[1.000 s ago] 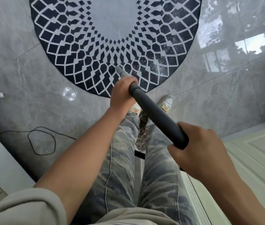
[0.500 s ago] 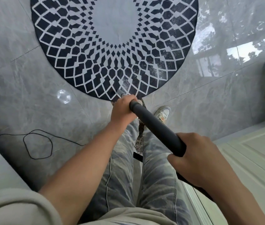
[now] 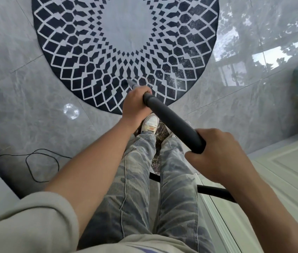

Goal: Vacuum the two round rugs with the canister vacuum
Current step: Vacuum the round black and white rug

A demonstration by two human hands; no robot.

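Vacuum wand [image 3: 173, 123] slants down toward the round rug [image 3: 89, 52] on the tiled floor [image 3: 16, 106], its grey tip [image 3: 131, 83] over the rug's near patterned band. Left hand [image 3: 135, 105] grips it low, right hand [image 3: 219, 154] clasps the upper end. A black cord [image 3: 42, 165] loops at left.

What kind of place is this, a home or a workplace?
Probably a room in a home: a patterned round rug lies on glossy grey floor tiles, and a pale panelled door or cabinet front stands at the right.
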